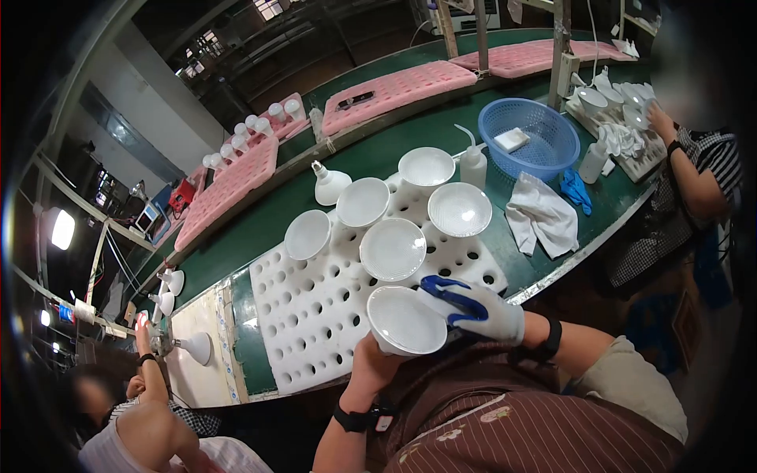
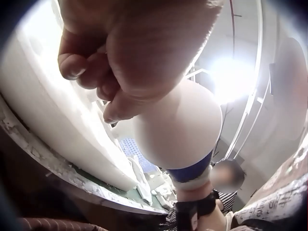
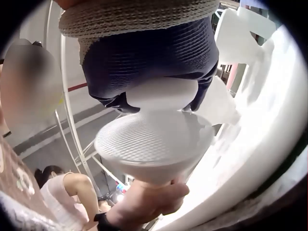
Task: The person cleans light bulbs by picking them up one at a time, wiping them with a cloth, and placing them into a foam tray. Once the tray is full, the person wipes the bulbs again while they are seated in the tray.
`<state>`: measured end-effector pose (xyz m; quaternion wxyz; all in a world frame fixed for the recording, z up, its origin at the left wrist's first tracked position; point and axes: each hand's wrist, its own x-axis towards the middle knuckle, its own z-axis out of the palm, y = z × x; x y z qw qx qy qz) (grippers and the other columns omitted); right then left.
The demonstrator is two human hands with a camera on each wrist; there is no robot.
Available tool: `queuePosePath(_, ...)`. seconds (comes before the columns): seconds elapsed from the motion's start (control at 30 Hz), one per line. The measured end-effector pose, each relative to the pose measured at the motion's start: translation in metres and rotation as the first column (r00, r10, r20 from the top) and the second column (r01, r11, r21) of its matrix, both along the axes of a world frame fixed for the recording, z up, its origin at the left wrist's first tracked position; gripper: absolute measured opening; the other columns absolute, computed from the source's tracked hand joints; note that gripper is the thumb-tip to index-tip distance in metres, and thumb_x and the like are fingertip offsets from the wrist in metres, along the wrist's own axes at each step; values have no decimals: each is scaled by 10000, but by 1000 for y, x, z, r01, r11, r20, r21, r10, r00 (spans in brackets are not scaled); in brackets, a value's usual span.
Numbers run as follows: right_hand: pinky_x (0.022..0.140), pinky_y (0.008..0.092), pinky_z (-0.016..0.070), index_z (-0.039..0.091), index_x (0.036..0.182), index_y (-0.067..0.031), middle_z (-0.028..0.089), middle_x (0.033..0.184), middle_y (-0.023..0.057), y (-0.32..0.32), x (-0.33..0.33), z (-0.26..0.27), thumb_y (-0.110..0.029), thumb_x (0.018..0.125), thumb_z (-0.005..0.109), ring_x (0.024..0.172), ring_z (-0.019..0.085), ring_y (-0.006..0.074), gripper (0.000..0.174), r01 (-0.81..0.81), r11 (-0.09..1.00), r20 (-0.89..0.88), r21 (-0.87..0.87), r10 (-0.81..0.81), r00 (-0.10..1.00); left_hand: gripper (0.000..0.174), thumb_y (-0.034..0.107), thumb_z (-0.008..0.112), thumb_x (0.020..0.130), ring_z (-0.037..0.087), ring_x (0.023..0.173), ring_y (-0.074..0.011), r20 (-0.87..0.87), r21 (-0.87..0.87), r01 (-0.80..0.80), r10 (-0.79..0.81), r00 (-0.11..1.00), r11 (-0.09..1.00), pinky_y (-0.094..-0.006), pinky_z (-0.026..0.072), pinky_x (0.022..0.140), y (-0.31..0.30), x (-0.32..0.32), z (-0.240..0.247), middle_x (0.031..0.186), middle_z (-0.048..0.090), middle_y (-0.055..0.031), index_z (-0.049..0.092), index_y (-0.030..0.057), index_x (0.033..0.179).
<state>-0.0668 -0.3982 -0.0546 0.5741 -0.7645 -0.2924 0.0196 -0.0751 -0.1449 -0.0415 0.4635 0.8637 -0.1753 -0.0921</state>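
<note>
My bare left hand (image 1: 372, 364) grips a white reflector bulb (image 1: 408, 322) by its narrow neck, its wide ribbed lens tilted up. Over the lens is my right hand (image 1: 482, 312), in a white glove with blue-coated palm and fingers. Its curled fingers hold a soft white wad (image 3: 163, 94) right at the lens in the right wrist view; I cannot tell whether it is cloth or sponge. Beyond the held bulb, several more reflector bulbs (image 1: 393, 249) stand lens up in a white foam board (image 1: 303, 343) full of holes. One bulb (image 1: 331, 184) stands base up behind them.
Right of the board are a squeeze bottle (image 1: 473, 167), a blue basket (image 1: 530, 135), a white cloth (image 1: 541, 214) and a blue glove (image 1: 576, 191). Pink foam trays (image 1: 398, 96) line the back shelf. People sit at both sides; the right one (image 1: 702, 173) handles bulbs.
</note>
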Motion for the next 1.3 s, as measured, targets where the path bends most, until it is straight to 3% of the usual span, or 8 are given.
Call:
queuePosePath(0.2,1054,483,348,495,1362,-97,432,1422,153,16,-21,52,-145,750,630,1293,421,361,628,-34,986,424,-165,102,900,336,76,733,792,660,956,-180,-322,-136,-31,-15,947,990,-321,507,832,-11,-2,-14,1028,702,-108,626,3,1102)
queuePosePath(0.43,1044,453,370,489,1360,-57,478,1372,191,-9,-4,27,-151,765,623,1251,476,366,617,2,995,110,-101,9,994,334,55,693,830,644,767,-123,-455,-350,-99,-76,887,931,-269,513,676,-9,-3,-9,872,691,-61,618,4,1152)
queuePosePath(0.67,1034,498,371,525,1342,-110,438,1408,168,4,-19,37,-120,702,651,1313,406,376,652,151,967,500,-204,-30,865,99,54,627,872,356,406,-73,-852,-424,-371,-225,473,826,-227,269,370,-12,-7,-13,575,433,21,528,52,875)
queuePosePath(0.73,1027,489,379,516,1352,-124,437,1410,166,-5,-19,24,-108,694,652,1319,401,378,672,204,937,510,-285,-32,859,110,57,602,895,303,416,-55,-791,-612,-495,-499,354,617,-218,238,372,-6,-8,-14,557,367,41,495,63,874)
queuePosePath(0.93,1036,484,372,499,1369,-144,452,1405,142,-25,-20,23,-116,673,667,1280,446,339,717,273,908,444,-319,-111,889,131,121,588,925,345,430,-74,-825,-528,-401,-340,452,749,-246,289,388,2,-7,-4,593,423,8,490,37,947)
queuePosePath(1.0,1040,493,368,493,1371,-153,438,1416,136,-25,-18,34,-144,688,676,1297,428,332,707,305,890,522,-338,-93,848,228,183,603,920,510,486,-180,-358,41,-110,118,926,993,-329,405,455,-6,-11,15,682,553,-100,510,-2,1017)
queuePosePath(1.03,1036,495,372,496,1367,-154,435,1417,134,-20,-22,42,-151,694,676,1301,422,337,697,329,875,528,-356,-102,843,337,241,630,896,617,619,-317,-33,161,-47,53,998,986,-411,471,565,-5,-10,14,800,619,-201,519,-28,1065)
queuePosePath(1.3,1038,495,375,460,1362,-179,392,1426,134,-15,-16,30,-227,723,709,1262,433,368,687,345,744,469,-572,-48,882,278,174,720,818,594,646,-379,432,366,-98,-75,899,925,-448,450,550,-47,-6,24,760,612,-172,565,26,996)
